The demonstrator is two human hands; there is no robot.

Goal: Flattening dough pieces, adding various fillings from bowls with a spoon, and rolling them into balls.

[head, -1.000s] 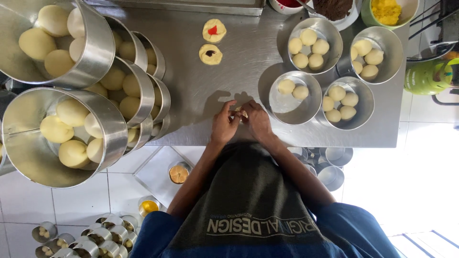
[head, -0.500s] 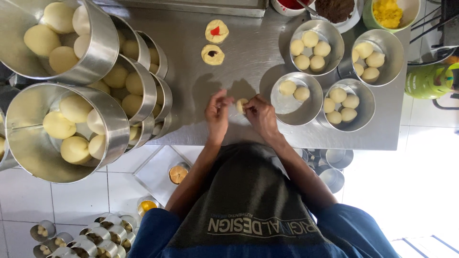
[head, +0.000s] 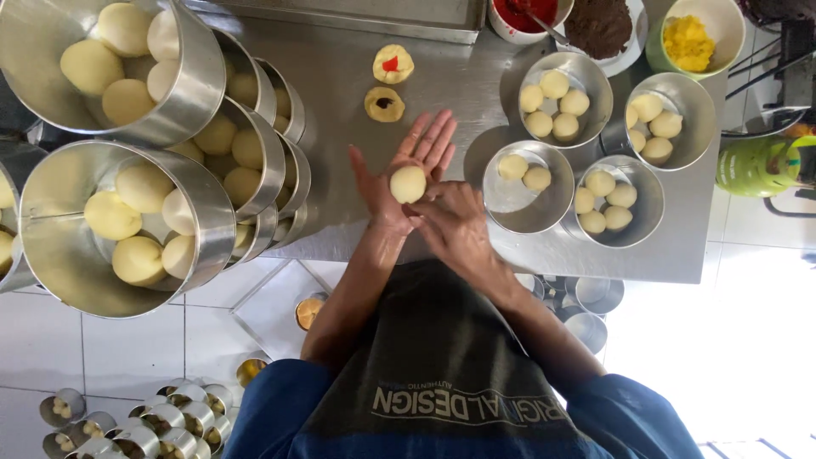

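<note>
The left hand (head: 399,174) lies open, palm up, a dough ball (head: 407,184) resting on it above the worktop (head: 340,102) near its front edge. The right hand (head: 455,225) curls loosely beside the ball, fingers touching it but not clamped. With nothing closed around it, the ball could roll off the flat palm — a slight tilt would do. Half a second earlier both hands were pinched together around the dough; now the left has opened flat.
</note>
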